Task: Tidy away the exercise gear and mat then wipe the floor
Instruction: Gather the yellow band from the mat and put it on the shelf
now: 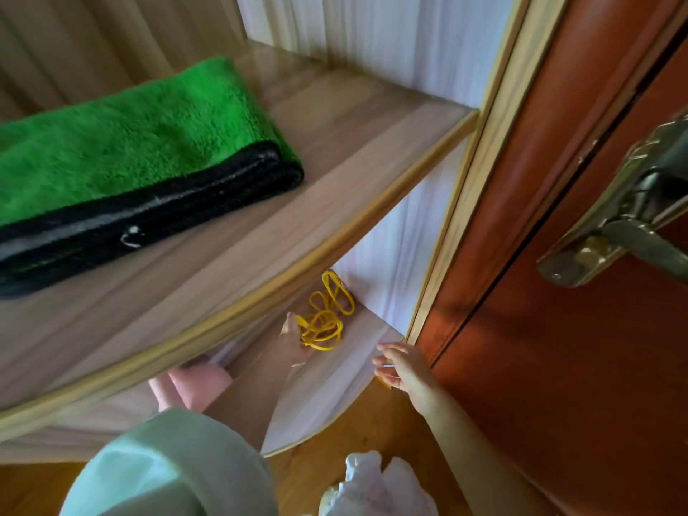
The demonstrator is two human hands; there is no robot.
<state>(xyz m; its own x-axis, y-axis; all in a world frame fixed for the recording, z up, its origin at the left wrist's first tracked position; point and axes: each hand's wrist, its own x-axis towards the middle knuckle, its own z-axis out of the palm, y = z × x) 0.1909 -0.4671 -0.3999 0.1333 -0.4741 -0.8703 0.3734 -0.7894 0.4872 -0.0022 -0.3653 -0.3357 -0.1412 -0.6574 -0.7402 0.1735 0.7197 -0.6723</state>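
On the lower shelf (327, 381), toward its back right corner near the white side panel (387, 270), lies a loose tangle of yellow cord (325, 316), probably a skipping rope. Left hand (294, 338) reaches in under the front edge of the upper shelf (335, 173); its fingers touch the near side of the coil. Most of the hand is hidden by the shelf edge and blurred, so cannot tell whether it is gripping the cord or just nudging it. Judgement: the cord is being tucked deep so it will not slide off the rounded front edge.

Right hand (400, 368) rests at the right front corner of the lower shelf, fingers spread and fairly straight, holding nothing. Likely bracing for balance while the other arm reaches in.

Upper shelf, left part: folded mat (141, 143), green pile uppermost, black backing showing along the fold facing the front edge. Lies flat, well back from the edge, so it looks already stowed.

Something pink (197, 381) sits further left on the lower shelf, mostly hidden; cannot identify it.

A pale green sleeve (167, 467) fills the bottom left. Wooden floor (372, 433) below the shelf carries a crumpled pale cloth (372, 482), perhaps for wiping. Red-brown door (558, 329) with metal handle (633, 225) stands just beside the shelving.

Judgement: gear stowing nearly done; floor wiping not yet started.
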